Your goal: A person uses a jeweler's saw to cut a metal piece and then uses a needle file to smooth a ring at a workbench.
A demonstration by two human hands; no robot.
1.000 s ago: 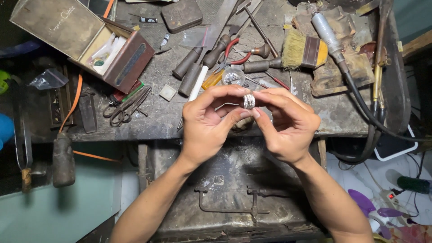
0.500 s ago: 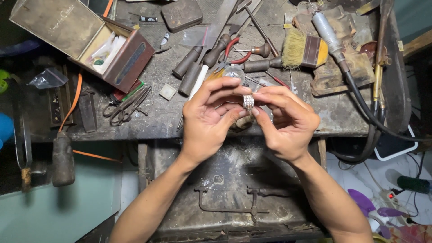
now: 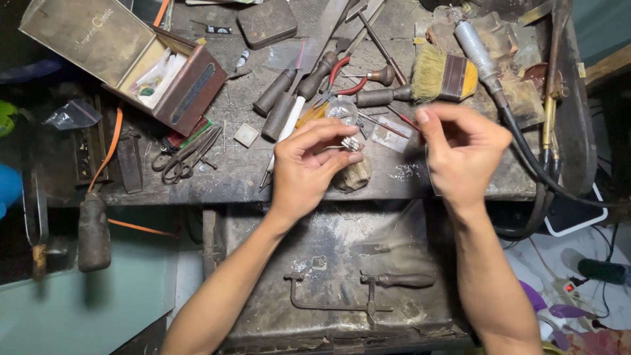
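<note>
cluttered grey desk (image 3: pixel 230 177) with files, brush (image 3: pixel 442 73), open box (image 3: pixel 131 59) – dim workshop. left hand (image 3: pixel 309 167) pinches a small silver ring piece (image 3: pixel 350 143) in a narrow fingertip grip above the desk edge. right hand (image 3: pixel 463 151) is apart, fingers curled, holding nothing visible. work looks mid-way – piece not set down.

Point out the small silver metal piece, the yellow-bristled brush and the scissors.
Small silver metal piece (image 3: pixel 350 143), head view, its bright middle.
Yellow-bristled brush (image 3: pixel 428 73), head view, its bristles.
Dark metal scissors (image 3: pixel 187 156), head view, near the pivot.
</note>
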